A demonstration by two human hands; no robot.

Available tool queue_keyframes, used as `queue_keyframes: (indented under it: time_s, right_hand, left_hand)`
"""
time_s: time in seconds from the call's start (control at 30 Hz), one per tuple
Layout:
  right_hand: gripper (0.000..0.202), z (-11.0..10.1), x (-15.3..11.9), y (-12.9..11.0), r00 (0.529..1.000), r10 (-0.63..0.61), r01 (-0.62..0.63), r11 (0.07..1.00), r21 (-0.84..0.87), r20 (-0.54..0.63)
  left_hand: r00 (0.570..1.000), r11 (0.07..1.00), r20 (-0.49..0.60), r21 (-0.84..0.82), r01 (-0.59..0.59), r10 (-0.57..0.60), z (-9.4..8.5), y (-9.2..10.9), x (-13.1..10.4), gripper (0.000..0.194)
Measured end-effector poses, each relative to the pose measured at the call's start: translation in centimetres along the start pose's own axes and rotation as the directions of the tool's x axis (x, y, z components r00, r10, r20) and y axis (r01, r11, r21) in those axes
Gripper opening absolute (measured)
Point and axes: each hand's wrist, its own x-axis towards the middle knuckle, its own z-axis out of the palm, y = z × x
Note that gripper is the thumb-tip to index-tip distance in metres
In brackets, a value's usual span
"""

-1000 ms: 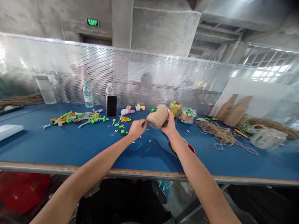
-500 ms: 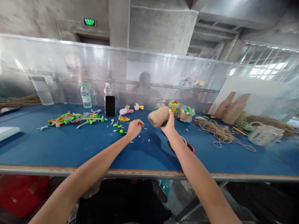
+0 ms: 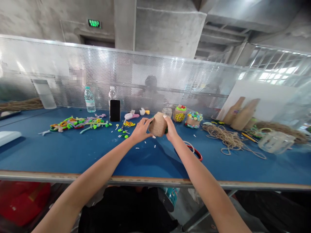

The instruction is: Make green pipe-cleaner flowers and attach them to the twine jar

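A twine-wrapped jar is held up over the blue table between both hands. My left hand grips its left side, fingers behind and thumb underneath. On the right side my right hand is closed round it, thumb on top. A bit of dark green shows at the jar's edges; its far side is hidden. Scissors with red and white handles lie beside my right forearm. Small green and white scraps are scattered near my left hand.
Behind stand decorated twine jars, a black phone and a water bottle. Colourful pipe cleaners lie left. Loose twine, an empty glass jar and wrapped bottles are right. A perforated metal screen edges the back.
My left hand has come across and taken hold of the jar. The jar has moved slightly left and turned, its end now less visible.
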Motion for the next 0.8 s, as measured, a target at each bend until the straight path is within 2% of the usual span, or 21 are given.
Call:
queue_keyframes:
  time_s: [0.17, 0.3, 0.37, 0.47, 0.53, 0.67, 0.8]
  right_hand:
    - [0.027, 0.1, -0.3, -0.1, 0.996, -0.08, 0.077, 0.992, -0.098, -0.029]
    - [0.026, 0.3, -0.7, -0.5, 0.989, -0.144, 0.148, 0.977, -0.155, 0.033]
    - [0.026, 0.4, -1.0, -0.8, 0.979, -0.184, 0.197, 0.964, -0.178, 0.088]
    - [0.027, 0.5, -1.3, -1.0, 0.957, -0.235, 0.268, 0.94, -0.21, 0.169]
    - [0.026, 0.5, -1.4, -0.8, 0.944, -0.258, 0.303, 0.924, -0.234, 0.204]
    - [0.026, 0.6, -1.0, 0.1, 0.94, -0.288, 0.333, 0.893, -0.302, 0.184]
    - [0.029, 0.2, -0.2, 1.1, 0.944, -0.321, 0.325, 0.858, -0.398, 0.078]
  left_hand:
    - [1.0, 1.0, 0.002, 0.015, 0.027, -0.027, 0.0, -0.1, -0.1, 0.042]
    - [0.996, 0.996, -0.021, 0.023, 0.091, -0.09, 0.4, -0.1, -0.3, 0.051]
    - [0.99, 0.99, -0.047, 0.031, 0.137, -0.135, 0.6, -0.1, -0.4, 0.074]
    - [0.98, 0.98, -0.074, 0.05, 0.191, -0.187, 0.8, -0.3, -0.6, 0.128]
    - [0.979, 0.978, -0.06, 0.061, 0.198, -0.194, 0.9, -0.4, -0.7, 0.145]
    - [0.983, 0.981, 0.008, 0.063, 0.183, -0.184, 1.4, -0.9, -0.6, 0.144]
    - [0.981, 0.981, 0.054, 0.054, 0.184, -0.187, 1.9, -1.5, -0.5, 0.117]
